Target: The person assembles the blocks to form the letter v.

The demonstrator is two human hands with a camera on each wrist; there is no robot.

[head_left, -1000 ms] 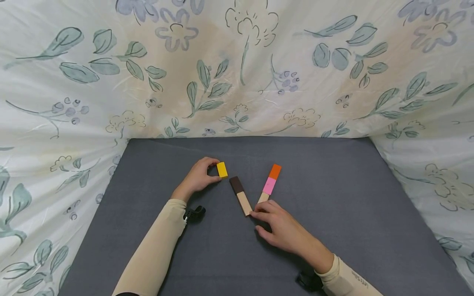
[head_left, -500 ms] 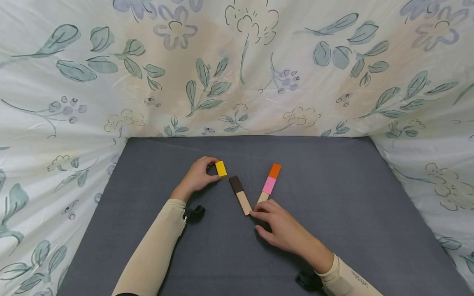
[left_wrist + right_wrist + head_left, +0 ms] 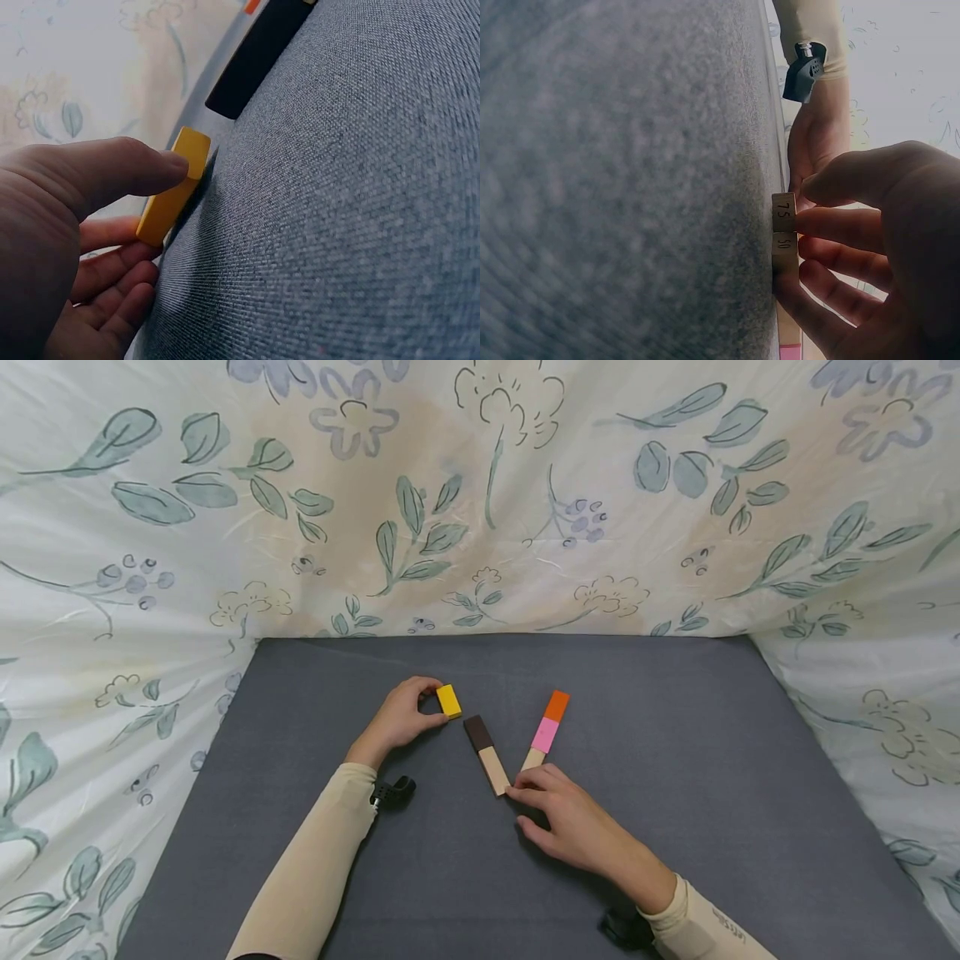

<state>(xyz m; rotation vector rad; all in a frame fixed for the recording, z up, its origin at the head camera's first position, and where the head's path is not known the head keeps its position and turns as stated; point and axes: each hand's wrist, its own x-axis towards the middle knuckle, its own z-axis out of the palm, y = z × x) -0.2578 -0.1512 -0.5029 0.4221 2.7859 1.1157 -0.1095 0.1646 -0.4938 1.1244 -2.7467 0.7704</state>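
Observation:
My left hand (image 3: 401, 714) pinches a small yellow block (image 3: 449, 702) between thumb and fingers. In the left wrist view the yellow block leans at a slant beside the cloth; whether it touches the cloth I cannot tell. Just right of it lies a dark brown block (image 3: 478, 734), end to end with a light wooden block (image 3: 494, 771). My right hand (image 3: 573, 822) touches the near ends of the light blocks with its fingertips, thumb apart. In the right wrist view those ends (image 3: 783, 213) read 75 and 50. A second light block (image 3: 533, 760) is partly hidden by the fingers.
A pink block (image 3: 545, 735) and an orange block (image 3: 557, 705) continue the right-hand row, so both rows form a V. Grey cloth (image 3: 675, 718) covers the table. Flowered fabric (image 3: 420, 485) hangs behind and at the sides. Black wrist cameras (image 3: 396, 792) sit near both cuffs.
The yellow block shifts very slightly in my left hand's fingers. My right hand and the other blocks stay as they were.

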